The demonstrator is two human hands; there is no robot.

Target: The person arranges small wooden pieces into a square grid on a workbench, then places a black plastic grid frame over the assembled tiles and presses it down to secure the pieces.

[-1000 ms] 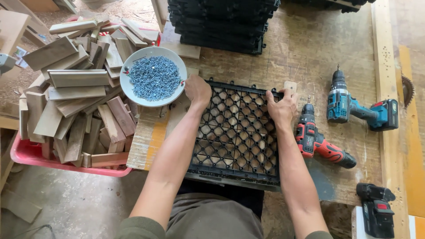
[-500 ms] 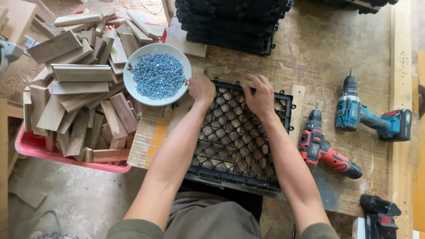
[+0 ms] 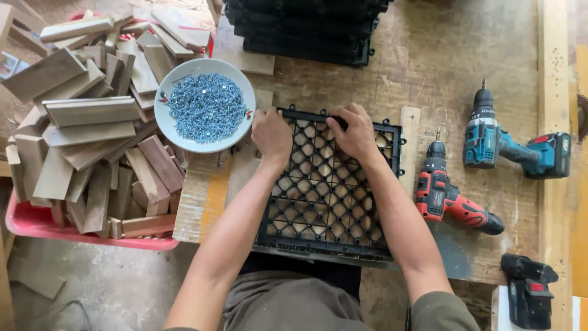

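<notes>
A black plastic grid tile (image 3: 327,202) lies flat on the wooden workbench (image 3: 429,55) in front of me. My left hand (image 3: 271,135) rests on its far left corner, fingers curled over the rim. My right hand (image 3: 354,130) presses on the far edge near the middle, fingers bent on the grid. A white bowl (image 3: 204,105) full of small blue-grey screws sits just left of my left hand.
A red bin (image 3: 73,230) piled with short wooden slats stands at the left. A stack of black grid tiles (image 3: 306,27) sits at the back. A red drill (image 3: 450,199) and a teal drill (image 3: 508,144) lie at the right, a battery charger (image 3: 527,291) nearer me.
My right hand slid left along the tile's far edge, from its right corner toward the middle. My left hand stayed at the left corner.
</notes>
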